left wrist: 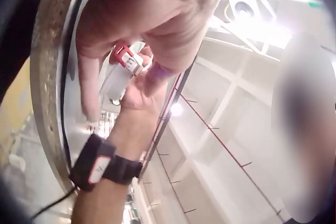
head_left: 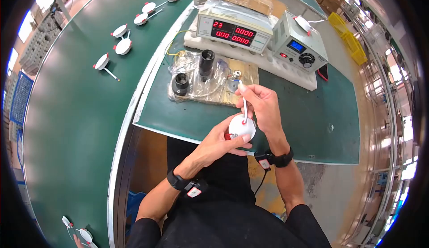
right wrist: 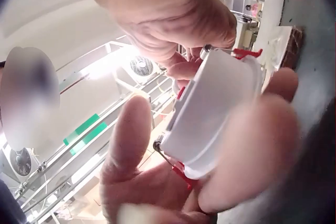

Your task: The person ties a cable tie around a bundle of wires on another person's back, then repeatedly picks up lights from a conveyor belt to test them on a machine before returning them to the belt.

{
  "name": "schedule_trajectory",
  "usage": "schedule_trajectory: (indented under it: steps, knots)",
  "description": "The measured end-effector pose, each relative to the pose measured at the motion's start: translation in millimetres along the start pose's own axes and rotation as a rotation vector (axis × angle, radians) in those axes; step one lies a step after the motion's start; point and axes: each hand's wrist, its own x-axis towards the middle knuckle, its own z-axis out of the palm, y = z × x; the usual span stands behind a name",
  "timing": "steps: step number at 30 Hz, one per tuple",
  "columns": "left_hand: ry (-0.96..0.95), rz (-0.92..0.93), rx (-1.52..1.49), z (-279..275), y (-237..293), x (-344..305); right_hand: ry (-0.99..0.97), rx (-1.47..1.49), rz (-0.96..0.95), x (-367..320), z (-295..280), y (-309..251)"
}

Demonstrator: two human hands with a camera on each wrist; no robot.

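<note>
A round white fixture (head_left: 241, 128) with red clips is gripped by the left hand (head_left: 214, 143) near the table's front edge. From its top a white cable (head_left: 245, 107) runs up to the right hand (head_left: 263, 109), which pinches it near its end between thumb and fingers. In the right wrist view the fixture (right wrist: 210, 108) shows its white side wall and wire clips, with the left hand's fingers around it. The left wrist view shows a red clip (left wrist: 124, 55) under the left hand (left wrist: 147, 14).
Behind the hands, a board with black cylindrical sockets (head_left: 207, 62) in plastic film lies on the green table (head_left: 304, 122). Further back stand a meter (head_left: 234, 29) with red digits and a box with a knob (head_left: 300, 46). Several white fixtures (head_left: 123, 46) sit on the green surface at left.
</note>
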Motion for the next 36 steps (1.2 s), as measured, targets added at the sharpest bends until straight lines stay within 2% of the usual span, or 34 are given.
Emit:
schedule_trajectory:
  steps: [4, 9, 17, 23, 25, 28, 36]
  knots:
    - [0.036, 0.002, -0.146, 3, -1, 20, 0.039, -0.016, -0.014, 13, -6, 9]
    - [-0.017, -0.049, -0.219, 10, 1, 35, -0.031, -0.228, 0.08, 31, -20, 18]
    - [-0.171, -0.114, -0.507, 6, -7, 56, -0.067, -0.301, 0.159, 47, -33, 25]
    - [-0.121, -0.097, -0.388, 7, 2, 62, -0.071, -0.383, 0.127, 52, -36, 22]
    - [-0.085, -0.103, -0.469, 10, 4, 62, -0.074, -0.423, 0.059, 56, -39, 28]
    - [-0.078, -0.101, -0.457, 11, 7, 64, -0.07, -0.441, 0.093, 54, -38, 23]
    - [-0.074, -0.12, -0.342, 13, 14, 63, -0.046, -0.32, 0.093, 53, -40, 33]
